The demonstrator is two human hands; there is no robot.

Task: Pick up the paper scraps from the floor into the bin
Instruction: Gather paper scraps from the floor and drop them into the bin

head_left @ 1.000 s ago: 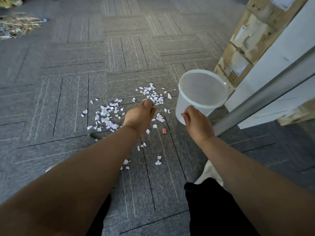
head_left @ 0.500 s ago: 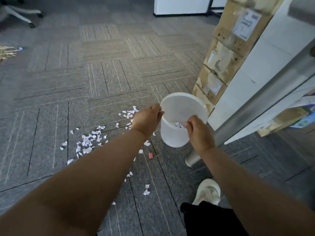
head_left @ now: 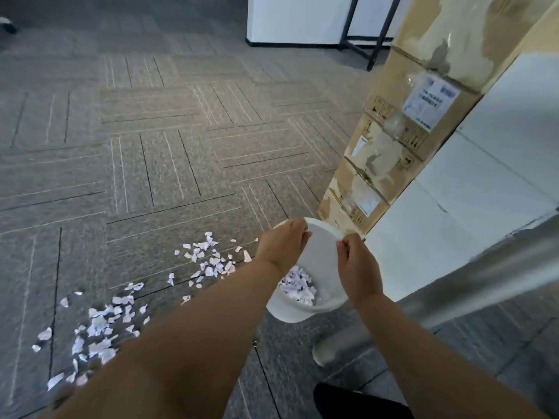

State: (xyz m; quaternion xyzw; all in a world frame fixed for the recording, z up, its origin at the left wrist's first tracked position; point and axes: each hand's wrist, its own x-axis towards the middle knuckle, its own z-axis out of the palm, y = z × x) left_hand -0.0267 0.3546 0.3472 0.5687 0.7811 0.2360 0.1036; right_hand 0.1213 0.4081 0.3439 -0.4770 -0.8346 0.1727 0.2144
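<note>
While at bin (head_left: 320, 252) rim, right grip (head_left: 357, 267).

The left forearm (head_left: 211, 316) hides the bin's (head_left: 322, 252) left side and some scraps (head_left: 99, 325).

carpet (head_left: 151, 146) left: free | right of bin (head_left: 322, 252): boxes (head_left: 393, 152), metal post (head_left: 484, 276)

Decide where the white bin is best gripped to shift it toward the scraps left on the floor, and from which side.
Pinch the bin by its thin rim, from above on the right, as the right hand does. The top is open, leaving the rim free; the wall looks smooth and too wide for one hand.
</note>
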